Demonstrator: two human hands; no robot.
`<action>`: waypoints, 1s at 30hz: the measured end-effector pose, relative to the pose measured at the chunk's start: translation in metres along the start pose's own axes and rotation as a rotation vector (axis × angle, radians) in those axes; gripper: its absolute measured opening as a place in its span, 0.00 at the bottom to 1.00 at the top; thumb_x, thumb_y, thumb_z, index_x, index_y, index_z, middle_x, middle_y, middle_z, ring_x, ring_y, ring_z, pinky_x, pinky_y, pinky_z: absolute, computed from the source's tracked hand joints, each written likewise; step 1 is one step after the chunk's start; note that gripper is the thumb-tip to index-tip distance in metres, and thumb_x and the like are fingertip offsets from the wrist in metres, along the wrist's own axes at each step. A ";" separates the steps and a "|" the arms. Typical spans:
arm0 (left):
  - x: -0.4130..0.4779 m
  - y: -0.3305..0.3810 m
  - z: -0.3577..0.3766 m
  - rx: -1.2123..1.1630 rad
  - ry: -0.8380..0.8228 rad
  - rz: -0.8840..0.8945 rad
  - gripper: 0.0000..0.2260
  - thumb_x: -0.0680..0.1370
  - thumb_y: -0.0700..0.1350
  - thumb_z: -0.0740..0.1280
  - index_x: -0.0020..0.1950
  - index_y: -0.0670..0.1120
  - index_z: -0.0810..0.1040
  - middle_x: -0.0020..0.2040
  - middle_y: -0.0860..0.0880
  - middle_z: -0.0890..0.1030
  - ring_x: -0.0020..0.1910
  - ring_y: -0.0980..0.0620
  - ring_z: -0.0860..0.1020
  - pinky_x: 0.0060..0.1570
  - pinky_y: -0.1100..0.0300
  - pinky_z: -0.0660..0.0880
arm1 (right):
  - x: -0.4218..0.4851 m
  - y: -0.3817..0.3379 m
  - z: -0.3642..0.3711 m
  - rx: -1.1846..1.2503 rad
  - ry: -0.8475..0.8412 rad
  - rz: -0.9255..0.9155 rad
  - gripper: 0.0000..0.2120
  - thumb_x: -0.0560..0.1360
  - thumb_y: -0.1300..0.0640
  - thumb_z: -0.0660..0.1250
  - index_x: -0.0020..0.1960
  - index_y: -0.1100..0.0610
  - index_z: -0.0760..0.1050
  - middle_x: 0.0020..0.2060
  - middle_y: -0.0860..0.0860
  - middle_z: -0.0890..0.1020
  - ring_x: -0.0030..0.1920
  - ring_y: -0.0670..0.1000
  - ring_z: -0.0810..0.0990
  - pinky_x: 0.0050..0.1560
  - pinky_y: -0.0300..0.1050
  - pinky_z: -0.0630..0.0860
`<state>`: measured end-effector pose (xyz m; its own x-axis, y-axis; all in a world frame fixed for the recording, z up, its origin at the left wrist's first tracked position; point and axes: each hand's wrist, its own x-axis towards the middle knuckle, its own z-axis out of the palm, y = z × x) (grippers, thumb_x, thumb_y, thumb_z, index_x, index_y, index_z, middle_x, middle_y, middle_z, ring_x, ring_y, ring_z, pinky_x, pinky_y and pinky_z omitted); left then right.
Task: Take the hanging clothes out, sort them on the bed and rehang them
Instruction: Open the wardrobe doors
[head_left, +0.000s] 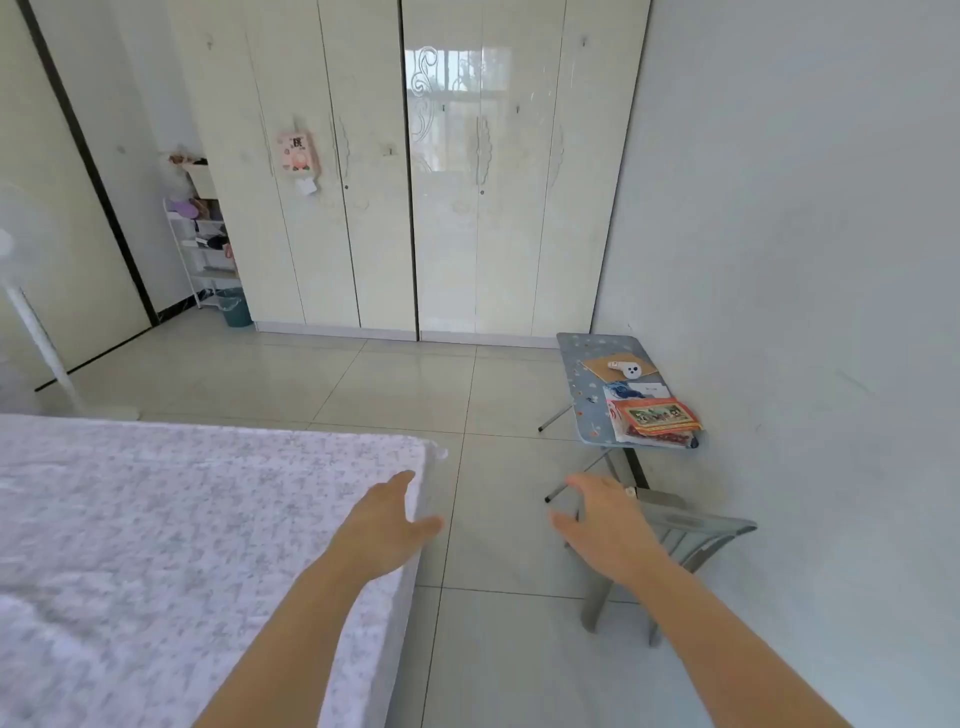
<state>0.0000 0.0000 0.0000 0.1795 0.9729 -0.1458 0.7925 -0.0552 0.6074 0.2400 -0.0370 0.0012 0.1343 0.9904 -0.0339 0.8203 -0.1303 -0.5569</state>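
Observation:
A tall cream wardrobe with all its doors closed stands across the room; no clothes show. The bed, covered in a pale flowered sheet, fills the lower left. My left hand is stretched forward over the bed's near corner, fingers relaxed, holding nothing. My right hand reaches forward over the tiled floor, fingers spread and empty, in front of a grey plastic stool.
A small blue folding table with packets and a white device stands against the right wall. A white fan stands at the left beyond the bed. A shelf rack and a teal bin sit left of the wardrobe.

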 end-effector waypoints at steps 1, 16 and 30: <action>0.005 0.000 0.000 -0.006 0.005 0.004 0.33 0.76 0.56 0.64 0.75 0.51 0.52 0.73 0.47 0.61 0.71 0.49 0.62 0.66 0.53 0.63 | 0.006 0.002 -0.001 0.012 0.000 0.002 0.24 0.76 0.51 0.63 0.70 0.54 0.63 0.67 0.53 0.67 0.67 0.52 0.65 0.64 0.43 0.63; 0.206 -0.026 -0.023 -0.126 0.056 -0.051 0.31 0.75 0.56 0.65 0.74 0.51 0.56 0.71 0.50 0.64 0.70 0.50 0.64 0.67 0.54 0.63 | 0.205 0.008 0.017 0.086 0.009 0.083 0.24 0.76 0.51 0.63 0.70 0.52 0.62 0.65 0.50 0.68 0.65 0.48 0.67 0.62 0.40 0.63; 0.449 -0.030 -0.069 -0.009 0.011 -0.055 0.31 0.76 0.56 0.63 0.75 0.50 0.54 0.72 0.48 0.62 0.71 0.51 0.61 0.68 0.56 0.60 | 0.448 0.002 0.019 0.072 0.011 0.157 0.24 0.76 0.52 0.63 0.70 0.53 0.62 0.66 0.51 0.68 0.64 0.48 0.68 0.56 0.38 0.64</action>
<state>0.0169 0.4543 -0.0295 0.1299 0.9767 -0.1708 0.7954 0.0002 0.6060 0.2909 0.4075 -0.0311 0.2639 0.9575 -0.1161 0.7471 -0.2790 -0.6033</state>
